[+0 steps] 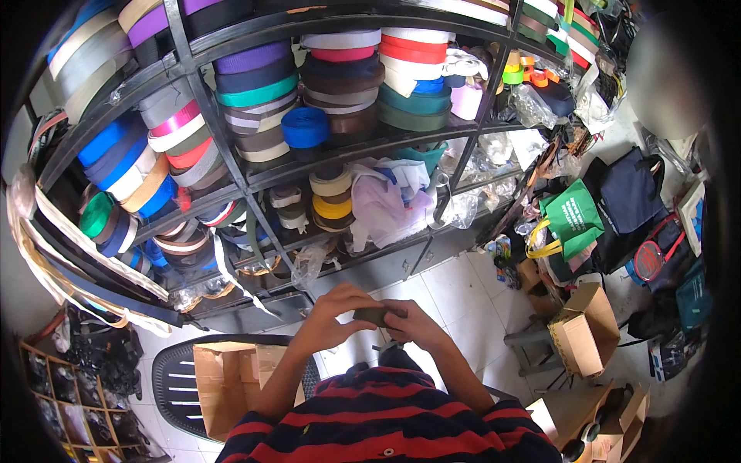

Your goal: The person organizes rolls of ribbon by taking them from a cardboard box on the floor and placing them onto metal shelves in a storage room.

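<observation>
Both hands meet in front of my chest around a small dark olive bundle (370, 315) that looks like folded or rolled strap; its exact shape is partly covered by fingers. My left hand (337, 315) holds its left end, fingers stretched over the top and thumb below. On the other end, my right hand (414, 322) is closed with its fingers curled round it. A short dark strip (385, 346) shows just beneath the right hand.
A black metal shelf (324, 158) ahead carries several stacked rolls of coloured webbing (257, 96). At my left, a cardboard box (224, 378) sits on a black slatted chair (174, 376). To the right stand an open carton (587, 332), a green bag (573, 220) and dark bags (629, 189).
</observation>
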